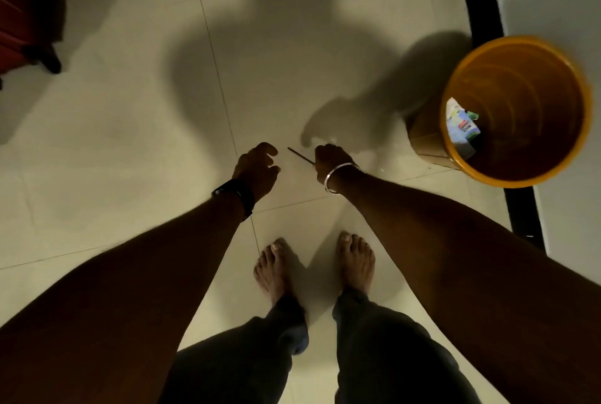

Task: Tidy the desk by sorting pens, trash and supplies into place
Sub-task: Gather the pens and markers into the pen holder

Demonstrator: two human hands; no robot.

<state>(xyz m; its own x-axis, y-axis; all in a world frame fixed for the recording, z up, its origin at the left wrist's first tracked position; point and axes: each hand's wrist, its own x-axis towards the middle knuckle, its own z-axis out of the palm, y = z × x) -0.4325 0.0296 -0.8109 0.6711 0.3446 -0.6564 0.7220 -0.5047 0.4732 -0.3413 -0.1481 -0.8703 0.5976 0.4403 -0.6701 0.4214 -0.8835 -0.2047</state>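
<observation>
I look straight down at a pale tiled floor. My right hand (328, 159), with a metal bangle at the wrist, grips a thin dark stick-like item (300, 155) that pokes out to the left. My left hand (258, 166), with a dark watch on the wrist, hovers just left of the stick's tip with its fingers loosely curled and nothing in them. An orange waste bin (517, 176) stands at the right and holds a crumpled printed wrapper (460, 125).
A black skirting strip (481, 6) runs along the right wall behind the bin. A dark red case on wheels (22, 13) sits at the top left. My bare feet (312, 267) stand below the hands.
</observation>
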